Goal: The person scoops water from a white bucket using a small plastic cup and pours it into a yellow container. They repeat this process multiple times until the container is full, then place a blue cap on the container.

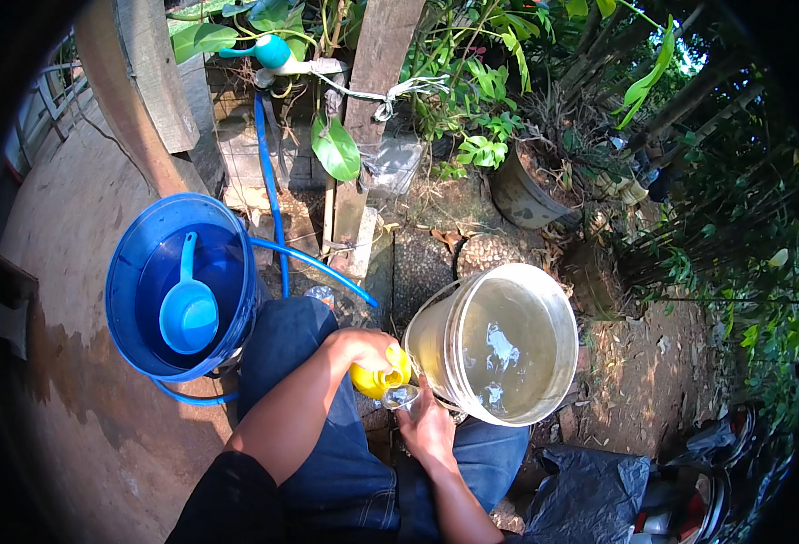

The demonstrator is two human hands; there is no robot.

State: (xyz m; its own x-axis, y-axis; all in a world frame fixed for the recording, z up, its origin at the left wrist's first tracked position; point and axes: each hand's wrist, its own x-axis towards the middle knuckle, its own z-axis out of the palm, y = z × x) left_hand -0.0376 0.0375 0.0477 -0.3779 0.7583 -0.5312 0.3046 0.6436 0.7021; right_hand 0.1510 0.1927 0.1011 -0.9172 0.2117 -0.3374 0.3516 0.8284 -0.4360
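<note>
Between my knees, my left hand [365, 348] grips a yellow bottle [372, 382], its open mouth tilted towards me. Just below that mouth, my right hand [427, 425] holds a small clear cup [400, 396], seen almost from above. Whether liquid passes between them cannot be told. To the right stands a whitish plastic bucket [568, 347] of cloudy water, leaning towards me, close to my right hand. At my left is a blue tub [117, 299] of water with a light blue dipper [188, 316] in it.
A blue hose [267, 170] hangs by wooden posts [380, 75] ahead; another length ends near my knee. A teal scoop [271, 52] rests above. A plant pot [525, 194] and dense plants stand ahead right. A black plastic bag [586, 493] lies at lower right.
</note>
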